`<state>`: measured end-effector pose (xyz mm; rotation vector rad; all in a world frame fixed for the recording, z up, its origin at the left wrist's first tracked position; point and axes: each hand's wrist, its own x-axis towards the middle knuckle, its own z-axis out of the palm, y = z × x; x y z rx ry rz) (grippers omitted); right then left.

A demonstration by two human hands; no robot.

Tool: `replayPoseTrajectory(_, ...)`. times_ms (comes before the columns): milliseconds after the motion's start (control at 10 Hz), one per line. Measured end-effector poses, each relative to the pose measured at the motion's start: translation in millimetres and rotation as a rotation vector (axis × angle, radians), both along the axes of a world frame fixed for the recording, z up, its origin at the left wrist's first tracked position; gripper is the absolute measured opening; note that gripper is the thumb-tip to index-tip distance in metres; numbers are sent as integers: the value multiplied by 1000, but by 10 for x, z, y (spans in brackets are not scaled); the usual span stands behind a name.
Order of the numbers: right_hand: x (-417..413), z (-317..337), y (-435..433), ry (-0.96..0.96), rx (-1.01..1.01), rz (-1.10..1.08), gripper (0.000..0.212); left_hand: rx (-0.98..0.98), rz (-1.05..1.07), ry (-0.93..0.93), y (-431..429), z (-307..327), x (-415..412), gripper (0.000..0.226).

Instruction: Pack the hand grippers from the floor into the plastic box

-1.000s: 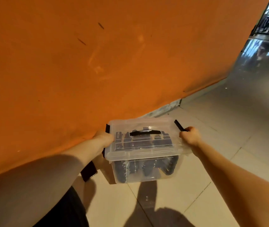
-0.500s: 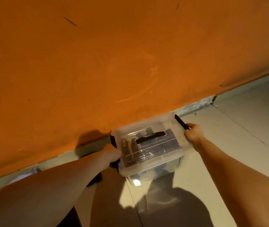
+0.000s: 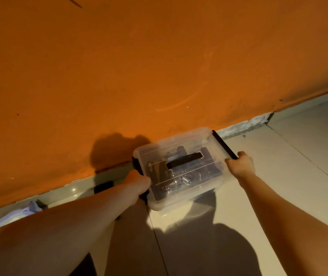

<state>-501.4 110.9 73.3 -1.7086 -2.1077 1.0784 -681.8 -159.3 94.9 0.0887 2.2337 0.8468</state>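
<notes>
Left hand [image 3: 139,183] and right hand [image 3: 240,165] grip opposite ends of clear rounded plastic box [image 3: 197,193]; black hand grippers [image 3: 161,172] inside, glossy tiled floor [image 3: 278,176].

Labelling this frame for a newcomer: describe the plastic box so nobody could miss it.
Find the big orange wall and follow it down to the pale tiled floor. The plastic box sits there at the wall's foot, with the left hand and right hand at its two ends. It is the only see-through thing: clear lid, black handle, dark hand grippers inside.
</notes>
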Motion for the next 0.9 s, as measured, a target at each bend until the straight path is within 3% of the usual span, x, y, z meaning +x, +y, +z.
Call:
replayPoseTrajectory(100,136,-95,-163,-191,-3,-67,38,33,7,26,45,34,-25,9)
replayPoseTrajectory(200,86,-129,-194,-98,-98,-100,29,55,8,60,82,8,-59,9)
replayPoseTrajectory(500,-67,-147,113,16,-145,-85,35,86,66,74,214,-101,-112,16)
replayPoseTrajectory(800,53,-150,-118,211,-209,-103,38,57,46,71,181,-3,-5,13)
replayPoseTrajectory(900,182,80,-353,306,-342,-140,49,86,97,8,108,250,298,30)
